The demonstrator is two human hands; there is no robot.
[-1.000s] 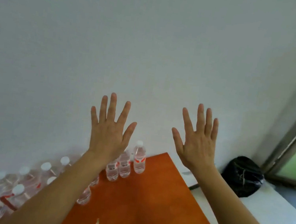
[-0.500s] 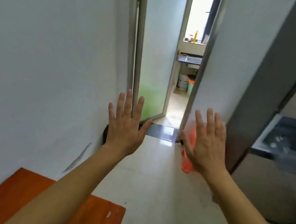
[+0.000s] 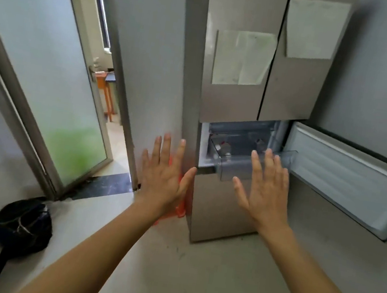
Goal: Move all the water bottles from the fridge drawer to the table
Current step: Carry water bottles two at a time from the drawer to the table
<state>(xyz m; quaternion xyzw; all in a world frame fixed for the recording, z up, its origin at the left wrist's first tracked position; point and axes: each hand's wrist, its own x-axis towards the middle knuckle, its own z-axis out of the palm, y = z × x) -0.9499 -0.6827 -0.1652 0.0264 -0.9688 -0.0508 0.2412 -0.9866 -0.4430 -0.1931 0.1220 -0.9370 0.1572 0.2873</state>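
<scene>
A tall silver fridge (image 3: 233,107) stands ahead with its middle compartment door (image 3: 348,179) swung open to the right. A clear plastic drawer (image 3: 232,162) sticks out of that compartment; a few bottle shapes with red labels show dimly inside it. My left hand (image 3: 162,177) is held up with fingers spread, in front of the wall left of the fridge. My right hand (image 3: 266,190) is also raised with straight fingers, in front of the drawer's right part. Both hands hold nothing. The table is out of view.
An open glass door (image 3: 52,90) and doorway (image 3: 111,99) lie to the left. A black bag (image 3: 22,226) sits on the floor by the left wall. Something orange-red (image 3: 182,205) lies on the floor behind my left hand. Papers (image 3: 243,58) hang on the fridge doors.
My view has swung right from the orange table with bottles, past the doorway, to the fridge. Both hands stayed raised, spread and without anything in them.
</scene>
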